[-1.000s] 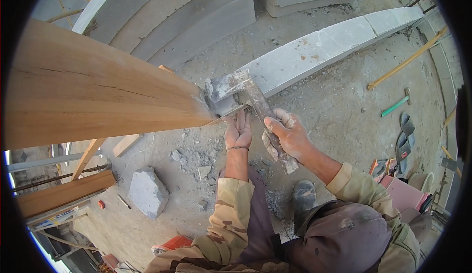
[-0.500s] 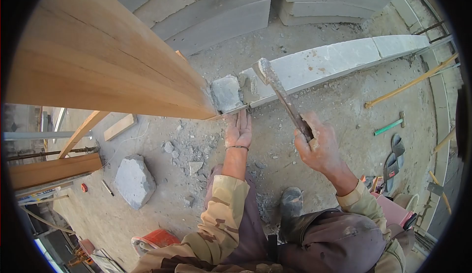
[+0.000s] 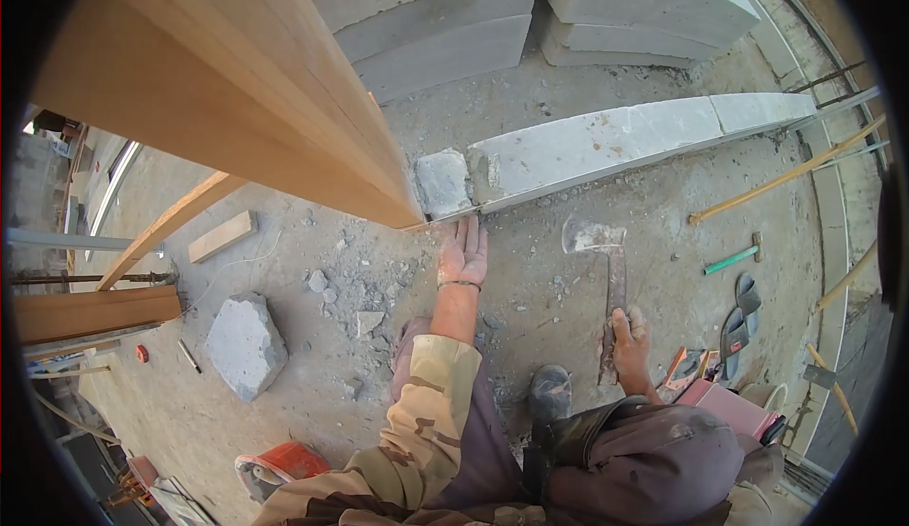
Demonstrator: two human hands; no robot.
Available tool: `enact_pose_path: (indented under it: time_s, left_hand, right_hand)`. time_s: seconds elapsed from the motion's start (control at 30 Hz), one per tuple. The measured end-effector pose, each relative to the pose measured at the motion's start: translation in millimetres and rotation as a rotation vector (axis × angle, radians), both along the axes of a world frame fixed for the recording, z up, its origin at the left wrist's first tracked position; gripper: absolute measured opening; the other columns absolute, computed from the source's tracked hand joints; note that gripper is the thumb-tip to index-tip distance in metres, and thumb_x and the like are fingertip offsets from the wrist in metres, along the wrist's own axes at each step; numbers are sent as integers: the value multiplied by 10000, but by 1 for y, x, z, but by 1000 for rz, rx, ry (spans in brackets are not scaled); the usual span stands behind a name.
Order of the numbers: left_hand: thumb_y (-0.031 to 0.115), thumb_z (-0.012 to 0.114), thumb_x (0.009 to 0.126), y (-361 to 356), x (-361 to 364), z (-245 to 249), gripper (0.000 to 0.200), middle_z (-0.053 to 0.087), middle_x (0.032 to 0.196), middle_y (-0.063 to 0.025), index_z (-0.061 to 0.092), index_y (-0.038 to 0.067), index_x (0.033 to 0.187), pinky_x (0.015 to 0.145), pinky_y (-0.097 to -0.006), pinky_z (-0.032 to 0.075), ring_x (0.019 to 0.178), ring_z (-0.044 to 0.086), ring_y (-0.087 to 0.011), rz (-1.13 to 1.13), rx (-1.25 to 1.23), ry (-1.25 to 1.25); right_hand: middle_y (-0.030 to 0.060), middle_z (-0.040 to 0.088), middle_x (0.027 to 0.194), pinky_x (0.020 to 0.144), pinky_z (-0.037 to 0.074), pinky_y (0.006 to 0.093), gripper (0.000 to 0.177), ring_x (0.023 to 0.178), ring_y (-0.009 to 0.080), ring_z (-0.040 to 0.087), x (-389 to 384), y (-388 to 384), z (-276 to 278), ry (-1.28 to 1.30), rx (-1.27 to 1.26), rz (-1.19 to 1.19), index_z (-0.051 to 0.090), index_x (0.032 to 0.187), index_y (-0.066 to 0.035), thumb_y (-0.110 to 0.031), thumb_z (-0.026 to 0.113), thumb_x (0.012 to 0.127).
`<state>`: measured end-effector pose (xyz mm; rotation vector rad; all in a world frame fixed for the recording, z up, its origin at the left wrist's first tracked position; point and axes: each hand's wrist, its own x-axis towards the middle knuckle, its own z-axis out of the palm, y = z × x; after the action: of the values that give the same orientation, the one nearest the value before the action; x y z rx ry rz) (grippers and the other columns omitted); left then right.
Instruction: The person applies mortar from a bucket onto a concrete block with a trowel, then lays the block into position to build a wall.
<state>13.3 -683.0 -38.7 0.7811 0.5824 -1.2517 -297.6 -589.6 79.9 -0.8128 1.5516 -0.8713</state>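
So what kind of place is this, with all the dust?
Most likely an outdoor building site or stone yard: long cut stone slabs lie on dusty ground, broken rubble is scattered about, and the right hand holds a hatchet.

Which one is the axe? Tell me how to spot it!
Find the long pale kerb running across the picture. Just below it is the axe, its handle end in the right hand. Unlike the green-handled hammer nearby, it has a wide, cement-crusted blade and a dull handle.
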Motion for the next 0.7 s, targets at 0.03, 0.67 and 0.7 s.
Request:
enact_pose_path:
  time_s: [0.03,0.67,0.7]
  left_hand:
    - [598,642,997,1,-1,1,873,486,1643,-59,362,53,1619,1250,-484,381,1515,465,-257,8,5,4]
    - [609,654,977,-13,-17,12,1062,237,1730,-241,138,-26,1654,1311,-506,295,1587,293,-394,171,-130,30]
    - [613,638,986,-20,-17,5,1049,232,1730,-246,154,-44,1645,1311,-510,294,1590,283,-396,201,-101,86]
  right_hand:
    - [15,656,753,503,462,285,188,568,102,598,-17,12,-23,4,5,8,649,1080,-12,-200,651,1069]
    - [120,635,619,486,476,403,163,495,249,628,121,-75,70,335,-388,839,610,1087,29,-125,619,1033]
    - [173,639,637,510,487,436,169,528,333,643,138,-85,89,447,-491,880,594,1079,43,-118,614,1032]
